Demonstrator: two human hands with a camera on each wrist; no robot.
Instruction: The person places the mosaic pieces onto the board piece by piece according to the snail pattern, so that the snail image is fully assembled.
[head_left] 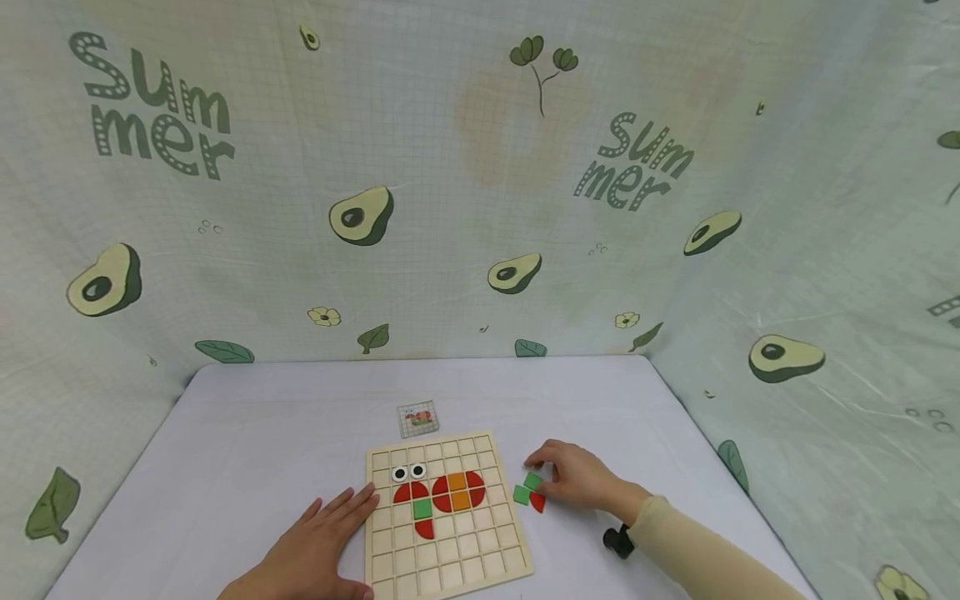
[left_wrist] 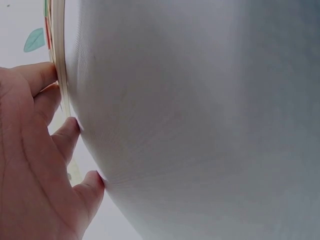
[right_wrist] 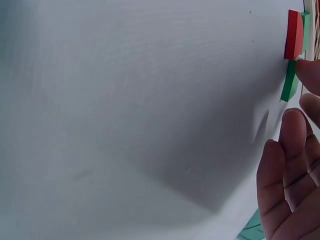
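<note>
My left hand (head_left: 311, 546) lies with fingers spread against the left edge of a wooden grid board (head_left: 480, 546); fingertips touch its side in the left wrist view. On the board are two eye pieces (head_left: 417, 471), red rounded pieces (head_left: 410, 493), a green square (head_left: 423, 508), a red quarter-circle (head_left: 424, 529), and red and orange pieces (head_left: 460, 500) forming an oval. Right of the board, my right hand (head_left: 573, 477) is over two loose green squares (head_left: 521, 494) and a red quarter-circle (head_left: 537, 502). Its thumb (right_wrist: 309, 75) meets one green square (right_wrist: 289, 87); the other fingers are bent, apart from it.
A small picture card (head_left: 417, 418) with a colourful pattern lies just behind the board. A black device (head_left: 618, 542) sits at the right wrist. The white tabletop (head_left: 262, 442) reaches back to a printed cloth (head_left: 442, 292) hanging behind and beside it.
</note>
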